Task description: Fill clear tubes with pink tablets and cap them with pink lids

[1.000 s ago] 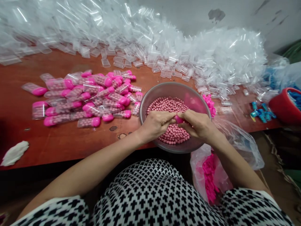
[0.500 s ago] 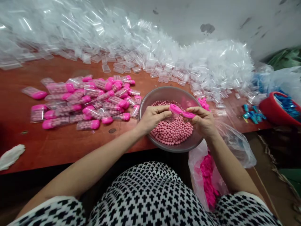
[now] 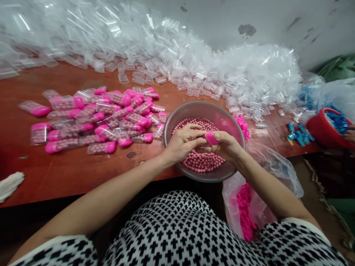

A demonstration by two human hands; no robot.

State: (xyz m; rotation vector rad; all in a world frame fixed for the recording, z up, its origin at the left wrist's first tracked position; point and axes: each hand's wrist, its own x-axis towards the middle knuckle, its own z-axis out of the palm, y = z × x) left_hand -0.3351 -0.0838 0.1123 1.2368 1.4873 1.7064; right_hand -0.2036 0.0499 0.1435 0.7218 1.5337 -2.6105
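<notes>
Over a grey bowl [image 3: 177,111] of round pink beads [image 3: 202,162], both my hands are closed on one small clear container with a bright pink cap [image 3: 211,138]. My left hand [image 3: 184,143] grips the container from its left end, fingers bent over it. The thumb of my right hand [image 3: 227,146] presses on the cap, its fingers curled beneath. Most of the clear body is hidden by my fingers. To the left, a heap of pink-capped containers [image 3: 111,118] filled with beads lies on the table.
A big pile of clear empty containers [image 3: 177,55] runs along the back of the wooden table [image 3: 83,177]. Loose pink caps [image 3: 242,125] lie right of the bowl; a plastic bag of pink pieces [image 3: 245,210] hangs below. Another person's hand [image 3: 350,133] is by a red bowl [image 3: 318,127] with blue pieces.
The pink cap's two parts, stretched open between my hands before, are now folded together on the container. My right hand has turned, with its thumb over the cap. Another person's hand has appeared at far right.
</notes>
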